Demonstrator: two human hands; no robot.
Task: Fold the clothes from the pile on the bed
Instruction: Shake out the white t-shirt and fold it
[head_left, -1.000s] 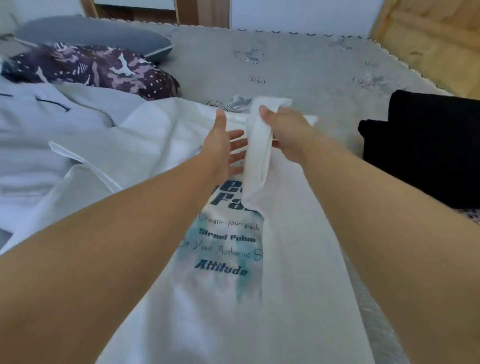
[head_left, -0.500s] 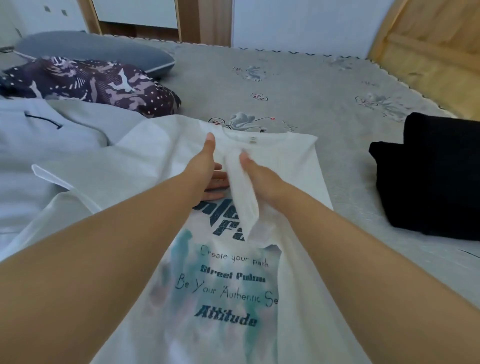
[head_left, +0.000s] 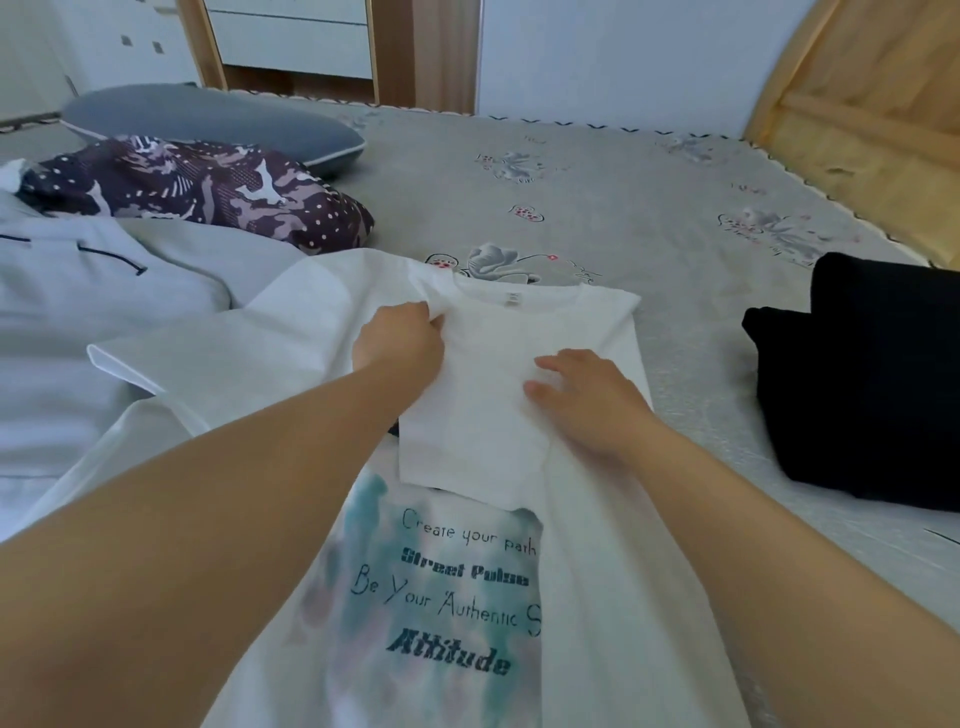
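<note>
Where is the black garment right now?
In the head view the black garment lies on the bed at the right edge, right of the white T-shirt, apart from both hands.

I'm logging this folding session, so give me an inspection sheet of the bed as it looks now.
Surface: grey patterned bedspread.
Job's things: white printed T-shirt spread out, its right sleeve folded across the chest; pale grey garments piled to the left.
Clutter: black folded clothes, camouflage pillow, grey pillow.
Grippers: left hand pinches shirt fabric near the collar; right hand rests flat on the sleeve.
Cables: nothing seen.
Surroundings: wooden headboard, white drawers.
</note>
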